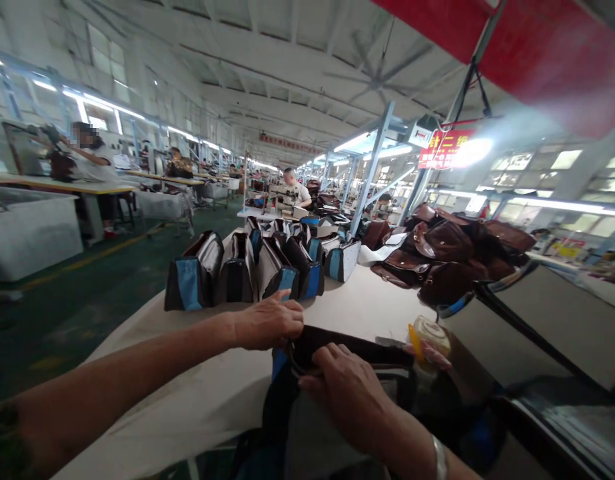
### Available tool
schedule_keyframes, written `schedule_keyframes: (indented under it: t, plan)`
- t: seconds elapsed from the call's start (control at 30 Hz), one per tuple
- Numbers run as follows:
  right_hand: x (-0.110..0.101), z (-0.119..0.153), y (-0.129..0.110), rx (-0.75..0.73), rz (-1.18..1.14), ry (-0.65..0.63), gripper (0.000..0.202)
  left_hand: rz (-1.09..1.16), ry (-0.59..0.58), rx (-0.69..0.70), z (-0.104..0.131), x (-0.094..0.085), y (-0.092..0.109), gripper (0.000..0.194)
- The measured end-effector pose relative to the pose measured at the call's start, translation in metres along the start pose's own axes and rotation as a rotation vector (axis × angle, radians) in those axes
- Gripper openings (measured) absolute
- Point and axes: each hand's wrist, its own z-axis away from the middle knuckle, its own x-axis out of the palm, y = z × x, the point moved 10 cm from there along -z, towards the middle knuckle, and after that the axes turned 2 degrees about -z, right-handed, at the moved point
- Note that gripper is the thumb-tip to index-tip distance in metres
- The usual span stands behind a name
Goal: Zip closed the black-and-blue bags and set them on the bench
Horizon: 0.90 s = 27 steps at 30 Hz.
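Close in front of me is a dark bag (357, 347) with a black edge and blue on its side, partly hidden by my hands. My left hand (274, 320) grips its far left corner, fingers bent over the edge. Around the near edge of the opening my right hand (350, 390) is closed, thumb pressed against the material. A silver bracelet (440, 459) circles the right wrist. Beyond the left hand, several bags with blue and black sides (237, 267) stand upright in rows on the pale table (367, 303).
A heap of brown leather bags (442, 247) lies at the right back. Large open pale panels with black edging (537, 313) stand close on my right. Near them is a roll of whitish tape (432, 333). People work at machines further off; a white bin (32, 230) stands left.
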Motion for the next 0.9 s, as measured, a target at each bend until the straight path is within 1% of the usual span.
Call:
schedule_keyframes:
  t: [0.03,0.07,0.13,0.17,0.2,0.23,0.27,0.33,0.37,0.4,0.43,0.47,0.5,0.57,0.63,0.7,0.8,0.83,0.9]
  plan:
    - [0.01,0.001,0.01,0.004,0.059,-0.066,0.02,-0.034,-0.004,-0.036,0.006,0.011,-0.011,0.017]
    - [0.013,0.002,0.023,0.01,0.124,-0.096,0.026,-0.059,-0.004,-0.067,0.012,0.018,-0.019,0.022]
    - [0.006,0.005,0.05,0.028,0.216,-0.099,0.041,-0.088,0.0,-0.112,0.02,0.024,-0.026,0.03]
    - [0.0,0.007,0.065,0.042,0.236,-0.099,0.049,-0.101,-0.001,-0.124,0.021,0.024,-0.024,0.031]
    - [-0.006,0.008,0.079,0.06,0.247,-0.111,0.053,-0.112,-0.004,-0.134,0.019,0.022,-0.019,0.028]
    - [-0.009,0.01,0.093,0.076,0.256,-0.142,0.052,-0.123,-0.006,-0.145,0.015,0.019,-0.011,0.023]
    - [-0.009,0.012,0.106,0.092,0.259,-0.186,0.046,-0.134,-0.007,-0.157,0.009,0.017,-0.001,0.017]
    - [-0.003,0.017,0.124,0.121,0.267,-0.265,0.023,-0.151,0.007,-0.195,-0.01,0.014,0.025,0.008]
    - [0.001,0.02,0.128,0.126,0.273,-0.287,0.013,-0.152,0.02,-0.213,-0.02,0.015,0.04,0.017]
    - [0.006,0.023,0.128,0.122,0.273,-0.3,0.008,-0.13,0.052,-0.241,-0.031,0.017,0.054,0.033]
    - [0.011,0.025,0.126,0.116,0.266,-0.311,0.009,-0.069,0.076,-0.248,-0.043,0.022,0.069,0.048]
    - [0.016,0.028,0.121,0.11,0.256,-0.318,0.012,0.0,0.066,-0.243,-0.054,0.033,0.083,0.054]
    - [0.019,0.03,0.115,0.103,0.244,-0.321,0.015,0.047,0.043,-0.24,-0.064,0.045,0.094,0.052]
    - [0.02,0.034,0.102,0.095,0.22,-0.321,0.019,0.095,-0.003,-0.222,-0.079,0.068,0.111,0.034]
    - [0.015,0.038,0.091,0.093,0.199,-0.324,0.019,0.128,-0.01,-0.176,-0.086,0.077,0.117,0.02]
    - [0.005,0.042,0.085,0.096,0.176,-0.349,0.014,0.189,-0.014,-0.133,-0.084,0.075,0.113,0.018]
    - [-0.016,0.049,0.084,0.091,0.076,-0.365,0.011,0.264,-0.042,-0.118,-0.07,0.056,0.091,0.013]
    - [-0.025,0.049,0.086,0.085,0.03,-0.346,0.015,0.276,-0.04,-0.123,-0.064,0.048,0.082,0.012]
    - [-0.037,0.05,0.092,0.092,-0.089,-0.316,0.031,0.3,-0.029,-0.136,-0.052,0.033,0.064,0.011]
